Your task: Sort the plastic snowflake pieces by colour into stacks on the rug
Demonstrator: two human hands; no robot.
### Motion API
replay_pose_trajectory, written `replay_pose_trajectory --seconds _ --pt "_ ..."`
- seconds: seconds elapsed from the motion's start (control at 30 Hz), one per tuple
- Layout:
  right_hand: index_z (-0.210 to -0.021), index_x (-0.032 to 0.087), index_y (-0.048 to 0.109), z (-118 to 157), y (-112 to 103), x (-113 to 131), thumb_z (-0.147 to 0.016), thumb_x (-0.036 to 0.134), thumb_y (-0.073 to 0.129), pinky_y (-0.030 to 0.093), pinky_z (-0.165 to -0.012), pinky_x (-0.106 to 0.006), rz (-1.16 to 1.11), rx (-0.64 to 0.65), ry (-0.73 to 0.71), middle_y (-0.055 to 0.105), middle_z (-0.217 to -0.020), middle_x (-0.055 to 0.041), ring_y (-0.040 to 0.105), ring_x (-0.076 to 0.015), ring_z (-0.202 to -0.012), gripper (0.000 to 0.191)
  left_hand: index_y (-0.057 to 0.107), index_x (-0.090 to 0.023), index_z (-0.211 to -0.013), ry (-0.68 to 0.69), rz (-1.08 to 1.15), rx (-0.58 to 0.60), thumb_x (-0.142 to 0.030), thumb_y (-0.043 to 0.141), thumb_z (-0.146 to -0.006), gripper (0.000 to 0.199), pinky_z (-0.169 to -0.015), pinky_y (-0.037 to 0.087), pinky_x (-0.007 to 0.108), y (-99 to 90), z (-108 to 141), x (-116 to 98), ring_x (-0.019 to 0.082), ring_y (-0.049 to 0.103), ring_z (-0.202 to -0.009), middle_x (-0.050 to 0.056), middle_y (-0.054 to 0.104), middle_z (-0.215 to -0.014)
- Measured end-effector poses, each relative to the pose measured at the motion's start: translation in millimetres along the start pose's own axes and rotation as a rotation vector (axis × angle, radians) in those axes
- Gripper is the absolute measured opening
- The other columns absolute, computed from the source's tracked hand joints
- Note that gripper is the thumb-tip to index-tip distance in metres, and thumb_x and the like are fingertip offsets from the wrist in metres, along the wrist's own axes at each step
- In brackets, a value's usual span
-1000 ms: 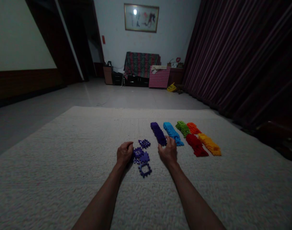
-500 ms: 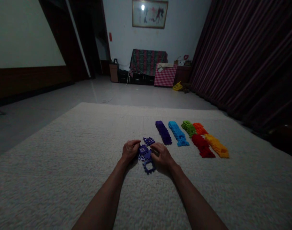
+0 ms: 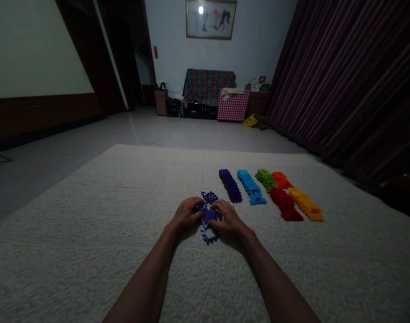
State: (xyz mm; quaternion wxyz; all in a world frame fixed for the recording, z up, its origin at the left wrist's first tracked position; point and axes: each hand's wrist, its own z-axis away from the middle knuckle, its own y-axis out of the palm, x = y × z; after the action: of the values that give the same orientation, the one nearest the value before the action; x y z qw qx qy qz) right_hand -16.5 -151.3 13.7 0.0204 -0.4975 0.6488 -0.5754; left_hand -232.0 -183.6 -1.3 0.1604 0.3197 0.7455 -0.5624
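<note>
Between my hands on the pale quilted mat lie several purple toothed building pieces. My left hand (image 3: 186, 213) curls its fingers and thumb around a purple toothed piece (image 3: 200, 207), mostly covered by the fingers. From the other side, my right hand (image 3: 226, 218) grips the edge of a solid purple square piece (image 3: 210, 216). Just nearer to me is a purple piece with a square opening (image 3: 209, 240), lying flat below the square one. Another openwork purple piece (image 3: 210, 197) rests just beyond my fingertips. Whether the two gripped pieces are joined, I cannot tell.
To the right lie rows of similar pieces: dark purple (image 3: 230, 185), light blue (image 3: 251, 186), green (image 3: 265, 180), orange (image 3: 282, 180), red (image 3: 285, 204) and yellow (image 3: 305, 204). The quilted mat (image 3: 90, 233) spreads beneath everything. Farther off are a cloth-covered cabinet (image 3: 209, 87) and dark curtains (image 3: 312, 80).
My left hand has moved slightly right, covering the toothed piece that showed between the hands. The solid square shows more fully now. Both hands are closer together.
</note>
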Motion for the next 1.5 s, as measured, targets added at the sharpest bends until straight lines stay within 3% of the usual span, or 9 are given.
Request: replay_pose_trajectory --seconds 0.3,0.5,0.63,0.73,0.9,1.13,1.27,1.4,1.5 --pt "-0.092 0.02 0.067 -5.1 1.0 -3.7 -0.071 0.022 0.066 0.047 -0.078 -0.032 -0.256 -0.037 0.132 0.066 -0.086 -0.0015 0.059 -0.0183 -0.082 0.021 0.071 -0.022 -0.115 -0.024 0.005 -0.094 -0.023 0.066 -0.076 0.039 -0.109 0.043 0.043 10.0 -2.4 10.8 0.026 0.057 -0.123 0.009 0.064 -0.13" --pt "-0.102 0.02 0.067 -7.5 5.0 -13.8 -0.072 0.028 0.061 0.048 -0.068 -0.029 -0.491 -0.163 0.208 0.067 -0.084 -0.0012 0.06 -0.016 -0.073 0.031 0.071 -0.022 -0.114 -0.012 -0.022 -0.095 -0.022 0.065 -0.075 0.039 -0.109 0.043 0.043 10.6 -2.2 11.9 0.026 0.057 -0.124 0.009 0.064 -0.13" --pt "-0.095 0.019 0.068 -8.4 -0.3 -13.7 -0.073 0.025 0.057 0.049 -0.069 -0.031 -0.36 -0.309 0.224 0.067 -0.083 -0.0031 0.06 -0.0172 -0.072 0.026 0.071 -0.022 -0.114 -0.017 -0.029 -0.081 -0.022 0.064 -0.075 0.04 -0.11 0.042 0.043 9.4 -2.9 10.0 0.026 0.056 -0.124 0.009 0.064 -0.131" --pt "-0.092 0.018 0.068 -6.7 -6.6 -7.6 -0.072 0.018 0.053 0.049 -0.073 -0.032 -0.175 -0.393 0.134 0.064 -0.085 -0.0046 0.06 -0.018 -0.075 0.025 0.071 -0.021 -0.114 -0.033 -0.033 -0.067 -0.022 0.064 -0.075 0.04 -0.111 0.041 0.042 7.9 -3.5 8.3 0.026 0.056 -0.125 0.009 0.064 -0.131" --pt "-0.093 0.02 0.068 -4.1 -9.3 2.6 -0.074 0.013 0.049 0.049 -0.082 -0.032 -0.101 -0.357 0.022 0.064 -0.09 -0.0061 0.061 -0.0198 -0.088 0.027 0.071 -0.023 -0.114 -0.043 -0.024 -0.048 -0.024 0.065 -0.075 0.039 -0.112 0.04 0.043 5.8 -3.3 6.3 0.026 0.055 -0.126 0.008 0.064 -0.132" --pt "-0.098 0.02 0.068 -8.1 -8.0 -14.0 -0.077 0.021 0.045 0.053 -0.078 -0.036 -0.282 -0.24 0.225 0.069 -0.091 -0.0051 0.064 -0.0205 -0.083 0.031 0.071 -0.023 -0.114 -0.055 -0.012 -0.046 -0.023 0.064 -0.075 0.039 -0.111 0.04 0.043 3.9 -3.0 4.3 0.026 0.055 -0.126 0.008 0.063 -0.133" --pt "-0.11 0.019 0.064 -6.3 -7.4 -10.2 -0.076 0.027 0.056 0.049 -0.091 -0.041 -0.042 -0.273 0.182 0.063 -0.106 -0.0104 0.06 -0.0249 -0.1 0.036 0.072 -0.022 -0.113 -0.044 -0.008 -0.049 -0.024 0.065 -0.076 0.038 -0.111 0.041 0.043 5.1 -3.6 6.1 0.026 0.055 -0.125 0.008 0.064 -0.131" --pt "-0.118 0.017 0.059 1.6 -5.5 4.6 -0.072 0.042 0.068 0.048 -0.088 -0.044 0.192 -0.228 0.321 0.057 -0.107 -0.0142 0.057 -0.0308 -0.101 0.053 0.071 -0.022 -0.114 -0.047 -0.008 -0.042 -0.025 0.064 -0.076 0.039 -0.111 0.041 0.042 5.6 -3.7 7.3 0.025 0.055 -0.126 0.008 0.063 -0.131" --pt "-0.11 0.019 0.061 6.1 -2.3 11.8 -0.073 0.04 0.067 0.047 -0.084 -0.041 0.249 -0.174 0.395 0.056 -0.101 -0.0131 0.057 -0.0301 -0.097 0.043 0.071 -0.023 -0.113 -0.041 -0.007 -0.045 -0.025 0.064 -0.076 0.038 -0.11 0.041 0.042 4.9 -3.7 6.8 0.025 0.055 -0.125 0.008 0.064 -0.131"
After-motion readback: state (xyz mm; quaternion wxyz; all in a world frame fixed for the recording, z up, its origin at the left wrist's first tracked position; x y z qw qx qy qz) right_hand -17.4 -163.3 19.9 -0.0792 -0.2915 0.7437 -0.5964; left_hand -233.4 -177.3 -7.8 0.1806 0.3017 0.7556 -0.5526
